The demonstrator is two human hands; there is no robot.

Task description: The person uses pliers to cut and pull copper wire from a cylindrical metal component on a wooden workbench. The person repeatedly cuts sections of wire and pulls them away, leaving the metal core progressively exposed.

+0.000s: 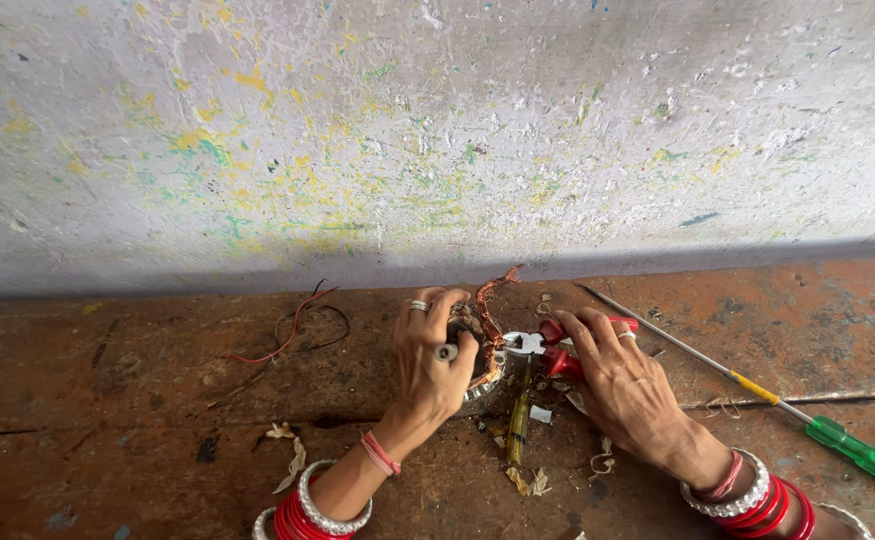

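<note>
Copper coil (484,330) in left hand (430,360); red-handled pliers (547,350) in right hand (622,385).

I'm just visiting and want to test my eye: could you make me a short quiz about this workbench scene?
1. True or false: the right hand grips red-handled pliers.
2. What does the left hand hold? A) a coil of copper wire B) a hammer C) a cup
3. What colour is the handle of the long screwdriver lying at the right of the bench?

Key: 1 true. 2 A, the copper-wound coil. 3 green.
</note>
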